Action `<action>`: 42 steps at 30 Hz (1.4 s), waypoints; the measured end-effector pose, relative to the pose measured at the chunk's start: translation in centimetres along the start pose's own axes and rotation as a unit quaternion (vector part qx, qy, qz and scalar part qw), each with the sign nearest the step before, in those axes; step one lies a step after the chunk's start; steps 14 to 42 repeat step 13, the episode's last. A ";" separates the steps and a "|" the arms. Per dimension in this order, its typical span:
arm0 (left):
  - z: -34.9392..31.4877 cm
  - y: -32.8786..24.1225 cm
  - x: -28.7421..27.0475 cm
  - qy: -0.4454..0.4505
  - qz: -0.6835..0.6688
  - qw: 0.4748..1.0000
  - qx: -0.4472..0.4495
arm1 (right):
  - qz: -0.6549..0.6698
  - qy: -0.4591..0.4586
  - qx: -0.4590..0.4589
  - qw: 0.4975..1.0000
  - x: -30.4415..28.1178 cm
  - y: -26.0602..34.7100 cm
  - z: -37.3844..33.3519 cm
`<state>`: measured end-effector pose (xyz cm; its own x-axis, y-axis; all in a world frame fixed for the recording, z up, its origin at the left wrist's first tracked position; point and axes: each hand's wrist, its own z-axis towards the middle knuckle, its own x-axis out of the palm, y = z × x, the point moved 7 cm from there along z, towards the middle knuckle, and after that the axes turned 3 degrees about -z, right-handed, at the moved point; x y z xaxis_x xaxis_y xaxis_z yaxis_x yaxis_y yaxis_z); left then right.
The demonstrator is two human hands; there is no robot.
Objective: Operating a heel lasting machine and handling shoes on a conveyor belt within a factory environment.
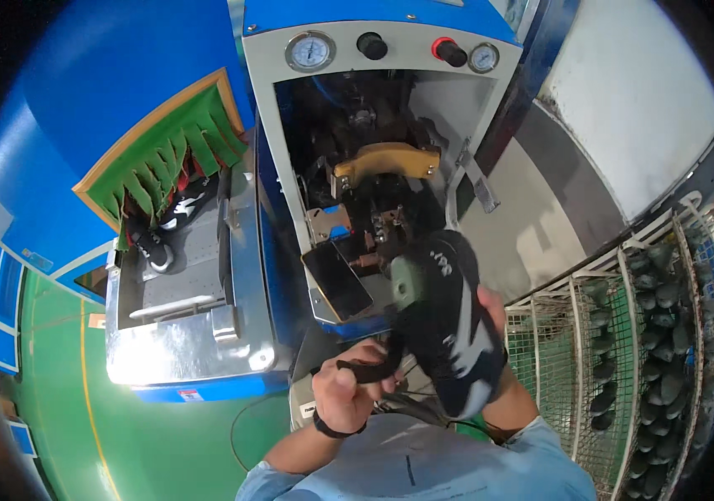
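In front of the machine I hold up a black shoe [445,321] with white side markings, tilted with one end raised. A pale green shoe last [405,282] shows at its opening. My right hand [492,309] grips the shoe from its right side, with most of the fingers hidden behind it. My left hand [347,388] is closed on a dark strap-like piece [374,367] beside the shoe's lower left. Whether this piece is joined to the shoe I cannot tell.
Ahead stands a blue and white machine [261,134] with gauges, knobs and a yellow curved clamp [386,159]. A phone-like black slab [338,280] leans at its front. Left, a conveyor [194,292] carries black shoes under a green fringed curtain [156,167]. Right, a wire rack [578,367] holds several shoe lasts.
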<state>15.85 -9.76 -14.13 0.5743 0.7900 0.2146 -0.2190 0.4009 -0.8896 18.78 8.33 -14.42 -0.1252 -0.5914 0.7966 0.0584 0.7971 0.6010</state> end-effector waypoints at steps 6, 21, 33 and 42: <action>1.4 6.0 -2.0 0.047 -0.024 0.971 -0.232 | -0.398 -0.046 -0.147 0.904 0.2 7.4 3.1; -2.4 11.8 -2.3 0.147 0.148 0.939 -0.274 | -0.668 -0.034 -0.112 0.735 7.6 12.0 9.3; -2.4 11.8 -2.3 0.147 0.148 0.939 -0.274 | -0.668 -0.034 -0.112 0.735 7.6 12.0 9.3; -2.4 11.8 -2.3 0.147 0.148 0.939 -0.274 | -0.668 -0.034 -0.112 0.735 7.6 12.0 9.3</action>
